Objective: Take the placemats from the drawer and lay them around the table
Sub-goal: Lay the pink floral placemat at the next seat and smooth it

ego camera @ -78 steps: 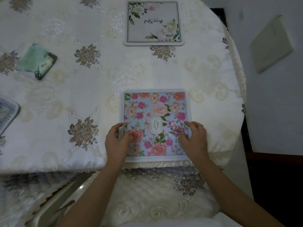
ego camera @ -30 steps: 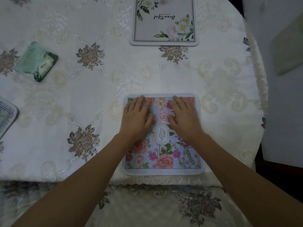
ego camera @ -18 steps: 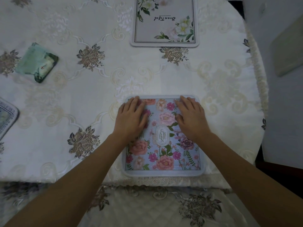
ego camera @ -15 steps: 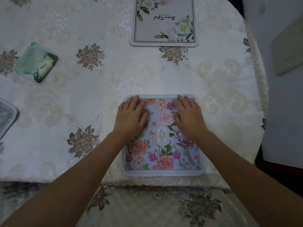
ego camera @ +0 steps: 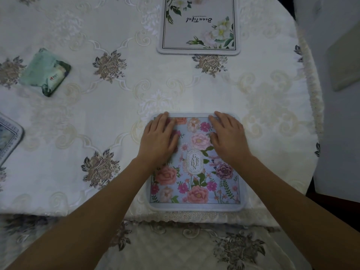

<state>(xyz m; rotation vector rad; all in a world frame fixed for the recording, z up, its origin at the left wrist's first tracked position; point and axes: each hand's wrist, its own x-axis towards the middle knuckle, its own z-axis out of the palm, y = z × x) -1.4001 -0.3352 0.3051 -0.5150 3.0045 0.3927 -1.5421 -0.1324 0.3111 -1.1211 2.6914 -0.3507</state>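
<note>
A blue placemat with pink flowers (ego camera: 196, 180) lies flat at the near edge of the table (ego camera: 116, 106). My left hand (ego camera: 158, 139) rests palm down on its far left corner. My right hand (ego camera: 228, 137) rests palm down on its far right corner. Both hands lie flat with fingers extended and grip nothing. A white placemat with white flowers (ego camera: 198, 26) lies on the far side. The corner of a third placemat (ego camera: 8, 137) shows at the left edge.
A green tissue pack (ego camera: 45, 72) lies on the table's left part. The cream embroidered tablecloth hangs over the near edge, with a padded chair seat (ego camera: 175, 248) below. A grey wall (ego camera: 341, 114) stands close on the right.
My hands slid from the mat's near corners up to its far part, then spread apart toward the far corners. The mat has stayed in place over the last second.
</note>
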